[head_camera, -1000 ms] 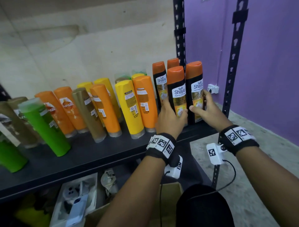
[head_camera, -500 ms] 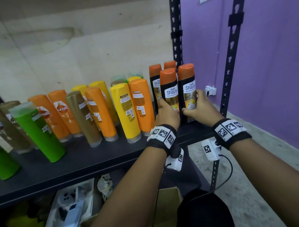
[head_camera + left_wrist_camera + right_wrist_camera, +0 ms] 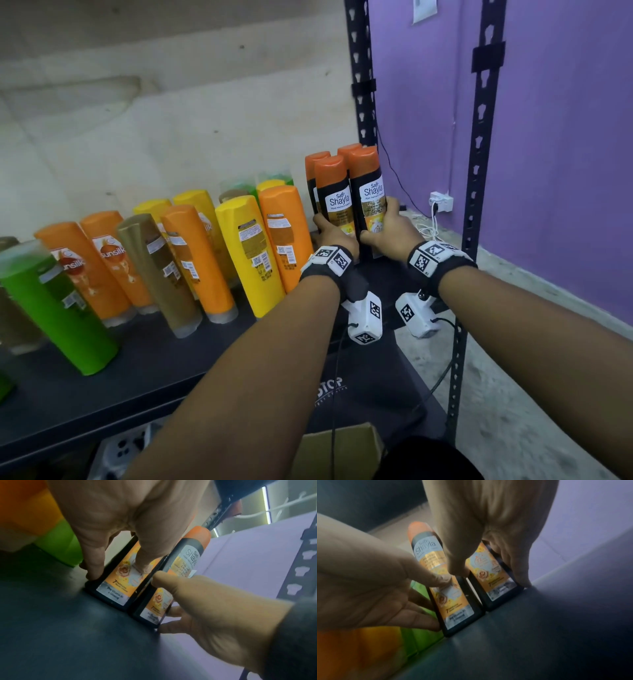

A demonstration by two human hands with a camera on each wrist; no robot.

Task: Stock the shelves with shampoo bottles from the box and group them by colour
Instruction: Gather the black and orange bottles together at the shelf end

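Two black shampoo bottles with orange caps stand side by side at the right end of the dark shelf (image 3: 154, 363). My left hand (image 3: 334, 234) grips the left black bottle (image 3: 334, 202) low down, thumb on its label (image 3: 113, 588). My right hand (image 3: 390, 233) grips the right black bottle (image 3: 371, 195) the same way (image 3: 496, 585). Two more black bottles (image 3: 313, 168) stand just behind them. Leaning orange (image 3: 286, 236), yellow (image 3: 246, 250), brown (image 3: 157, 270) and green bottles (image 3: 58, 308) fill the shelf to the left.
The rack's black uprights (image 3: 476, 205) stand right of the bottles, before a purple wall with a socket (image 3: 442, 202). A cardboard box (image 3: 342, 445) sits below the shelf between my arms. A white tray of items (image 3: 120, 452) lies on the lower level.
Both hands have slid the two front black bottles further back from the shelf's front edge, towards the pair behind. The grips have stayed the same.
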